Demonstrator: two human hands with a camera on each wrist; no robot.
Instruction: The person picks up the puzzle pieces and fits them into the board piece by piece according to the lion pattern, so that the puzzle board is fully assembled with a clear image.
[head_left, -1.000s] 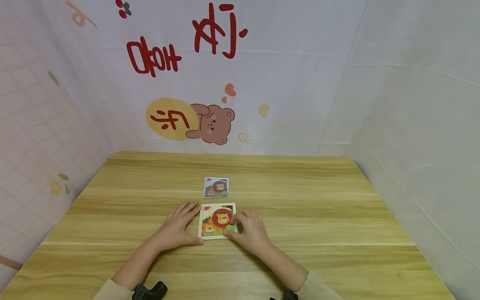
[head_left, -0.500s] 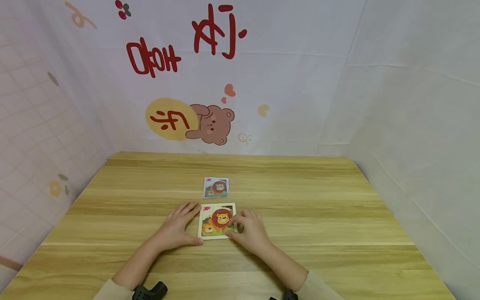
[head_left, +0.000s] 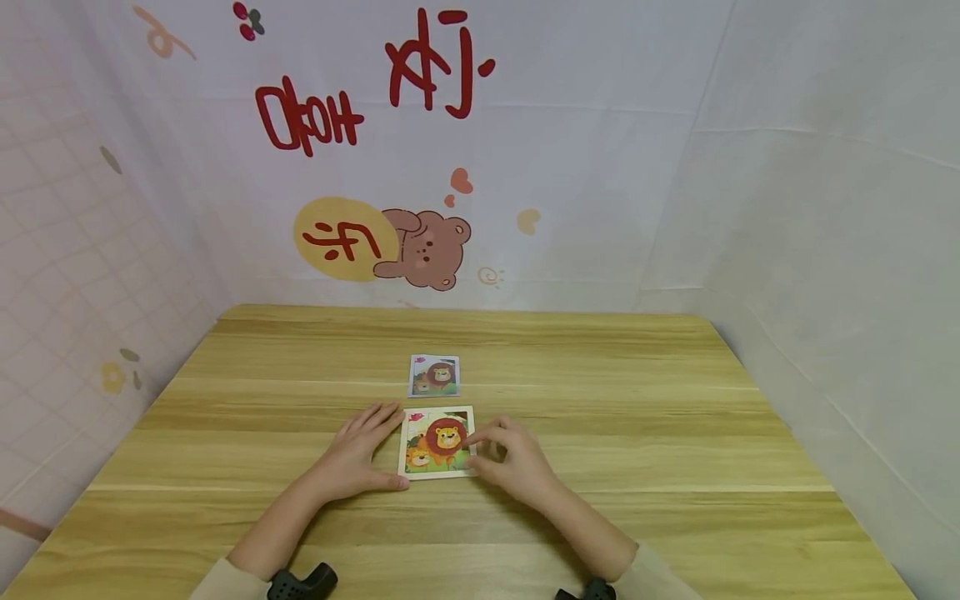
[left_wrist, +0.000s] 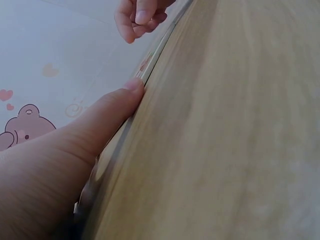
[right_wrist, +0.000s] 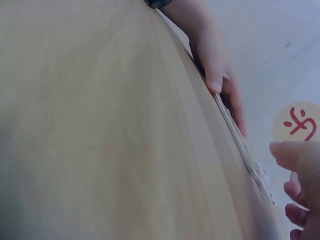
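A: Head view, centre of frame, low. Lion puzzle [head_left: 438, 442] lies flat on the worktop [head_left: 637, 433], white frame around it, picture looks whole from here. Small reference card [head_left: 433, 375] sits just above it in the frame, apart from it.

B: Left hand [head_left: 360, 454]?

A: Flat on the worktop, fingers straight, pressed against the puzzle's left edge. The left wrist view agrees: thumb [left_wrist: 112, 112] laid along the board's rim. That grip is released, steadying only.

B: Right hand [head_left: 513, 458]?

A: At the puzzle's right edge, lifted a little, fingers loosely curled, fingertips hanging just beside the border. In the right wrist view they hover clear of the board. Nothing held that I can see; grip relaxed and empty.

B: Which step, by your reading?

A: Seating and checking, I judge. No loose piece is visible anywhere on the worktop, so placing looks done or nearly so.

B: And what would the next move call for?

A: Light downward pressure on any raised piece near the right border, with the left hand bracing so the board does not slide.
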